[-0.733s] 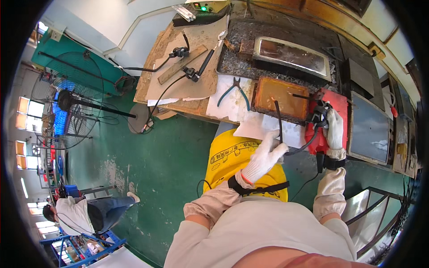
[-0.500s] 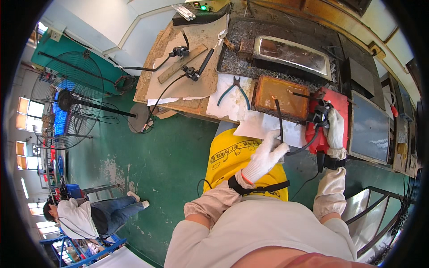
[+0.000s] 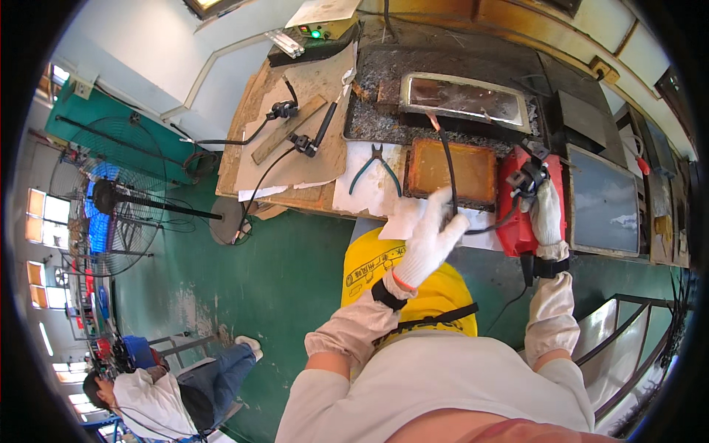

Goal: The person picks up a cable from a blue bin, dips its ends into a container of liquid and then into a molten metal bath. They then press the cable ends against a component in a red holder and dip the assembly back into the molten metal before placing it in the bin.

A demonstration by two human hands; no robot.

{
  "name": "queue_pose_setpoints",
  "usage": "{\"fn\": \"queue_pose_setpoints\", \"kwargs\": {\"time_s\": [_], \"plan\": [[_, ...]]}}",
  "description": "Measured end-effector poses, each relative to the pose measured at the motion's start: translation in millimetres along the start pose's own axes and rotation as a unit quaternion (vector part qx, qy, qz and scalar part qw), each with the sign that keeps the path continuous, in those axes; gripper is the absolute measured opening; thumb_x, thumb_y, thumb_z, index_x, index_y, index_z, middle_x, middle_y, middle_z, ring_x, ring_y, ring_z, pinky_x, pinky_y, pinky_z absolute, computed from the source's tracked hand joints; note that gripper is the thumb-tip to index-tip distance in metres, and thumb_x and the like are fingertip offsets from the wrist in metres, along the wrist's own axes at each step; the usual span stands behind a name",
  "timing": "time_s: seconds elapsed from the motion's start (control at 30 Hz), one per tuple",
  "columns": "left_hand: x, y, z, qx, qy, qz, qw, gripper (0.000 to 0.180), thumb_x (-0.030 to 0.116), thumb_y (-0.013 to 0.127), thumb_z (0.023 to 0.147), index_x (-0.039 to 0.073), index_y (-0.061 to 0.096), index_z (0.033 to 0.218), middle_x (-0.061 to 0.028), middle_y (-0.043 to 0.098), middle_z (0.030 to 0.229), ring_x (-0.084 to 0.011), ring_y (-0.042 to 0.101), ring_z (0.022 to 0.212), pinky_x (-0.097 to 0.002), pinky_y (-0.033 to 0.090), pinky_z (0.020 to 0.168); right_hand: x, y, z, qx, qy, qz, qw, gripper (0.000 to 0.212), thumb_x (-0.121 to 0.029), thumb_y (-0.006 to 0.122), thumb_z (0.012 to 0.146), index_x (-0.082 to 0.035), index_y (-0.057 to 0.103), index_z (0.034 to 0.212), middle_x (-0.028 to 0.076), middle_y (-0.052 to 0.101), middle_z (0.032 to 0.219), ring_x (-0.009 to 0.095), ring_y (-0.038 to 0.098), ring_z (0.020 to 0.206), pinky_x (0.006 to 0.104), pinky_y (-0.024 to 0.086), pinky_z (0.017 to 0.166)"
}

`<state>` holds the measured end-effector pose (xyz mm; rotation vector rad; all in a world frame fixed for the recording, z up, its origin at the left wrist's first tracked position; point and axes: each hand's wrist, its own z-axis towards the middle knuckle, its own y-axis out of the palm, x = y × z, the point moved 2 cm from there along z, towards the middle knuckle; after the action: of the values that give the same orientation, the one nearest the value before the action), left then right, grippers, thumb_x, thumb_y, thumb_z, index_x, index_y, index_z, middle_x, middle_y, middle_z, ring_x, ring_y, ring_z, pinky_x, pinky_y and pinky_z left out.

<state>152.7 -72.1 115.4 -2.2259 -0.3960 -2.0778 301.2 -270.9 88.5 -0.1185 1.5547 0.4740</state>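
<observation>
My left hand (image 3: 428,242), in a white glove and partly blurred, closes on a black cable (image 3: 446,159). The cable's bare copper-coloured end (image 3: 433,118) is at the near rim of a long metal trough (image 3: 405,94); whether they touch, I cannot tell. From my left hand the cable loops right to a black clamp-like part (image 3: 529,179). My gloved right hand (image 3: 546,214) grips this part above a red box (image 3: 511,230); its fingertips are partly hidden. Between the trough and me lies a shallow rusty tray (image 3: 452,168) with amber-brown contents.
Green-handled pliers (image 3: 377,170) lie on white paper left of the tray. Two more black clamp-like parts (image 3: 303,144) with cables rest on cardboard. A grey-topped panel (image 3: 604,210) is at the right. A fan (image 3: 111,198) and another person (image 3: 159,399) are at the left.
My left hand has moved forward, taking the cable end from above the rusty tray to the trough's near rim. The black part in my right hand has tilted upward. The view has shifted.
</observation>
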Motion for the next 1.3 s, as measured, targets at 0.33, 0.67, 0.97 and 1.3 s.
{"fn": "queue_pose_setpoints", "kwargs": {"time_s": [0.33, 0.67, 0.97, 1.3], "plan": [[32.8, -1.4, 54.7, -0.002, -0.005, -0.011, 1.0, 0.05, 0.021, 0.053, 0.087, 0.001, 0.037, 0.129, -0.0117, 0.053, 0.11, -0.015, 0.053, 0.096, -0.0262, 0.044, 0.081, 0.7, -5.9, 24.0, 0.03, -0.029, 0.065, 0.997, 0.031, -0.026, 0.041, 0.097, -0.001, 0.048, 0.114, 0.005, 0.058, 0.086, 0.012, 0.053, 0.065, 0.025, 0.046, 0.062], [11.1, -0.9, 77.3, -0.043, -0.055, -0.319, 0.945, 0.05, 0.015, 0.055, 0.086, 0.007, 0.038, 0.132, -0.0024, 0.055, 0.085, -0.0062, 0.049, 0.066, -0.0197, 0.042, 0.059, -0.2, -5.9, 32.0, 0.057, 0.013, 0.047, 0.997, 0.032, -0.029, 0.044, 0.095, -0.001, 0.049, 0.112, 0.005, 0.059, 0.087, 0.013, 0.056, 0.065, 0.0272, 0.05, 0.064], [10.0, -0.8, 78.5, -0.008, -0.067, -0.334, 0.94, 0.047, 0.014, 0.054, 0.086, 0.008, 0.04, 0.131, -0.0003, 0.053, 0.083, -0.0047, 0.044, 0.061, -0.0168, 0.04, 0.056, -1.4, -4.8, 35.1, 0.057, 0.047, 0.009, 0.997, 0.033, -0.03, 0.044, 0.095, -0.002, 0.051, 0.11, 0.005, 0.058, 0.086, 0.012, 0.057, 0.064, 0.027, 0.052, 0.063], [-4.8, -6.1, 90.9, -0.025, -0.061, -0.345, 0.936, 0.045, 0.011, 0.056, 0.083, 0.009, 0.045, 0.126, -0.0022, 0.054, 0.088, -0.0059, 0.048, 0.067, -0.0189, 0.042, 0.058, -5.4, -2.0, 40.6, 0.072, 0.057, -0.021, 0.996, 0.031, -0.032, 0.044, 0.095, -0.005, 0.052, 0.106, 0.003, 0.057, 0.083, 0.011, 0.057, 0.064, 0.0257, 0.051, 0.062]]}}
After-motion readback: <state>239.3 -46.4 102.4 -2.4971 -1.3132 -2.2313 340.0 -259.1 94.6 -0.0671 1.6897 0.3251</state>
